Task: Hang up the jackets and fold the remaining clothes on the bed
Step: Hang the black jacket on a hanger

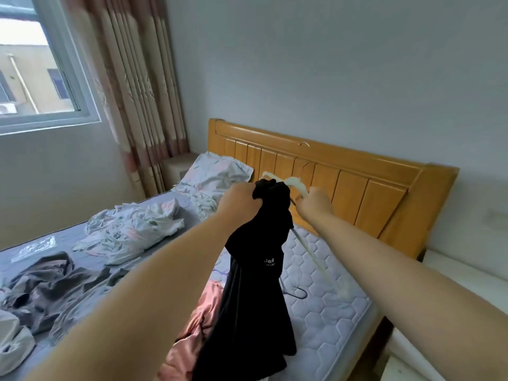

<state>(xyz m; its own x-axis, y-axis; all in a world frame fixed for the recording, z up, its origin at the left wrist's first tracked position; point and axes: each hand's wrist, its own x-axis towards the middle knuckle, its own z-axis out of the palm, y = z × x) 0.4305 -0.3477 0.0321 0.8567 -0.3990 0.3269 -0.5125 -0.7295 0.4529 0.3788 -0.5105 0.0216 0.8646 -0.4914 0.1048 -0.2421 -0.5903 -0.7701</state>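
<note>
Two hands are busy: your left hand [240, 200] is clenched on the bunched top of the black jacket [255, 292], which hangs straight down below it; your right hand [313, 202], just beside, grips the pale hanger [295, 185] slanting down-right.

Soft daylight enters from the window [35, 70] at upper left, where the sky pane is blown out to white. The wall [330, 64] reads an even, cool grey with no hard shadows; shade on the bed [324, 284] is faint and diffuse. A pink satin cloth [189, 339] near the bed's near edge shows a mild sheen. Wide-angle distortion bends the window frame and curtain [143, 86] and stretches both forearms toward the bottom corners. The whole frame is slightly soft, with motion blur on the pale hanger [316, 254].
</note>
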